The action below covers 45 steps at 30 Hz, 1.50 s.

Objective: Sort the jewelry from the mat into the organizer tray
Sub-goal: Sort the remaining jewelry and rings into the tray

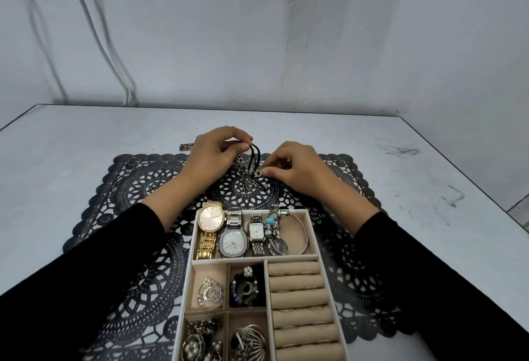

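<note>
A black lace mat lies on the grey table. On its near part stands a beige organizer tray; its far compartment holds several watches and bracelets, its small left compartments hold brooches and beads, and ring rolls fill the right. Above the mat's far middle, my left hand pinches the top of a black cord bracelet. My right hand pinches its lower end by a small metal charm. A silver tangle of jewelry lies on the mat just below.
A silver ring sits at the mat's far left corner. A small metal clasp piece lies on the table just beyond the mat. The wall rises behind the table, with cables at the far left.
</note>
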Motion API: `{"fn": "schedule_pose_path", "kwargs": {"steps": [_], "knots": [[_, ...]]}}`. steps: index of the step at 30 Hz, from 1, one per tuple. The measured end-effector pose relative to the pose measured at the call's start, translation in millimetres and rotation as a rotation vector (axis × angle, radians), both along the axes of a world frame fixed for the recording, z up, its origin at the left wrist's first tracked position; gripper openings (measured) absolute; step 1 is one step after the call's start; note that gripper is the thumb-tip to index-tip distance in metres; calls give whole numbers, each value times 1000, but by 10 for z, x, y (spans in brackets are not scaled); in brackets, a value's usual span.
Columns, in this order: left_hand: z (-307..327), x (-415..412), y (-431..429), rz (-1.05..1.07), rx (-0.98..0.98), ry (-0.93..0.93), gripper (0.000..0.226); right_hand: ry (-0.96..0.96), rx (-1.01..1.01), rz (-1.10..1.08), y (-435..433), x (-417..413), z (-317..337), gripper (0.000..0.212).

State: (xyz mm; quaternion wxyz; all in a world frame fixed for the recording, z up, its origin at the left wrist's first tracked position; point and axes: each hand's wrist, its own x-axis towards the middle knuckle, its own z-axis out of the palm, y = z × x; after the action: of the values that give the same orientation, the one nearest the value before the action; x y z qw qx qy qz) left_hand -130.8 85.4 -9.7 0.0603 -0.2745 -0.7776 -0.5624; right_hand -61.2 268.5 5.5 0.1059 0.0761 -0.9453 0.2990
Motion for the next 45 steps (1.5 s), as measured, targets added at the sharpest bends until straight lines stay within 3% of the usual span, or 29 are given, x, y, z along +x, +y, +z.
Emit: {"fn": "schedule_pose_path", "kwargs": {"steps": [12, 25, 45], "knots": [[21, -9, -16, 24, -8, -7, 7, 25, -22, 45, -69, -6, -15, 9], [5, -18, -11, 87, -72, 0, 8, -34, -468, -103, 212, 37, 44, 9], [30, 23, -12, 99, -49, -9, 4, -38, -109, -250, 580, -20, -17, 9]]}}
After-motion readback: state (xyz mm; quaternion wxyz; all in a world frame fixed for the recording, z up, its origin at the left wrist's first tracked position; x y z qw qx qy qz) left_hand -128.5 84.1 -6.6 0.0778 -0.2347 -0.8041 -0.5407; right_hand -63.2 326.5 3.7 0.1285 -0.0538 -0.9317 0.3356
